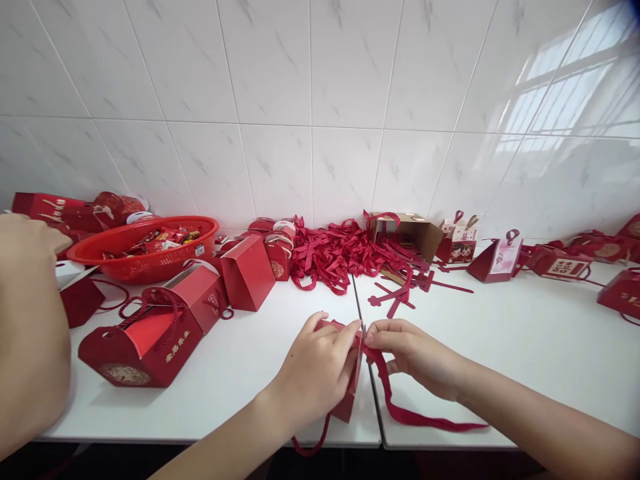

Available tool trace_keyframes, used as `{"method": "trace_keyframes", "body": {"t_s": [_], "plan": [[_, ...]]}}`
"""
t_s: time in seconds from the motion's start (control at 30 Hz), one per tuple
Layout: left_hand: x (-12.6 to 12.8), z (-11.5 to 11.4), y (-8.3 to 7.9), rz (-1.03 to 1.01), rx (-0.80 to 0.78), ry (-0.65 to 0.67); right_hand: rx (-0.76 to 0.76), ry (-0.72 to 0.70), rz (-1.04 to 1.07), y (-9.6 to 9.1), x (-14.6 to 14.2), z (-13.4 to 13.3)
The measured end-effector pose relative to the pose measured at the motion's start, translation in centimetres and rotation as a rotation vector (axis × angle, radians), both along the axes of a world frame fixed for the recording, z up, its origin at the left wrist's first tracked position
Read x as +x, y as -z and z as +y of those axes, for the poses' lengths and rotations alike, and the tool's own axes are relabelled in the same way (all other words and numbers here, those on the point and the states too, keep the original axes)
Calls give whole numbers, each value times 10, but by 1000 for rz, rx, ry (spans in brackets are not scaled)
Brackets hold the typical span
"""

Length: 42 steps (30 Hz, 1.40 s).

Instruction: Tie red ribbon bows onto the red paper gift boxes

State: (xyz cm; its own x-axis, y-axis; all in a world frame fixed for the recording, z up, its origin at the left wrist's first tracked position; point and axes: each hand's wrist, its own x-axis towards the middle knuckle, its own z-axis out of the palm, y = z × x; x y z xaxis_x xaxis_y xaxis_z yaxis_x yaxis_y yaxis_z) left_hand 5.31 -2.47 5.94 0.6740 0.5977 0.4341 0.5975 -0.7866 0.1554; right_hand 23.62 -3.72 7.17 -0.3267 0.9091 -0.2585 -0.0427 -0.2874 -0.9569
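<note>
My left hand point(315, 370) is closed around a small red gift box point(350, 393) at the table's front edge, covering most of it. My right hand point(415, 353) pinches a dark red ribbon point(400, 410) right at the box's top edge. The ribbon trails down and to the right across the white table point(500, 347), and a loop of it hangs below the front edge.
A pile of red ribbons point(340, 253) lies at the back beside an open cardboard box point(410, 233). A red basket of sweets point(145, 250) and several red gift boxes point(150, 333) stand left. More boxes point(500, 260) line the right. Another person's arm point(30, 333) fills the far left.
</note>
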Motion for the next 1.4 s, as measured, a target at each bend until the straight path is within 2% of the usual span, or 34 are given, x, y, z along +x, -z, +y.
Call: {"method": "trace_keyframes", "body": {"t_s": [0.23,0.4,0.57,0.67,0.77,0.87,0.93,1.0,1.1,1.2,1.3,1.4], "plan": [[1,1,-2,-38,110,-16,77,-3,-111,-1,0,1],[-2,4,-22,-118,297,-87,297,128,-202,-6,2,4],[1,3,-51,-290,438,-95,469,-77,-19,-24,-4,9],[0,1,-56,-362,461,-120,521,-97,74,-37,-4,6],[-11,0,-45,-328,388,-246,576,-61,141,-51,8,-6],[-26,0,-21,-268,239,-372,634,-4,161,-65,29,-22],[-33,0,-4,-275,116,-414,625,21,164,-70,42,-31],[-33,0,9,-296,-3,-438,552,4,173,-69,49,-35],[-27,1,18,-323,-136,-460,389,-80,179,-56,46,-31],[-20,0,21,-350,-200,-456,267,-140,172,-33,30,-22],[-17,-1,25,-370,-210,-444,227,-157,158,-12,12,-11],[-16,-4,30,-393,-183,-434,243,-152,139,0,-2,-2]]}}
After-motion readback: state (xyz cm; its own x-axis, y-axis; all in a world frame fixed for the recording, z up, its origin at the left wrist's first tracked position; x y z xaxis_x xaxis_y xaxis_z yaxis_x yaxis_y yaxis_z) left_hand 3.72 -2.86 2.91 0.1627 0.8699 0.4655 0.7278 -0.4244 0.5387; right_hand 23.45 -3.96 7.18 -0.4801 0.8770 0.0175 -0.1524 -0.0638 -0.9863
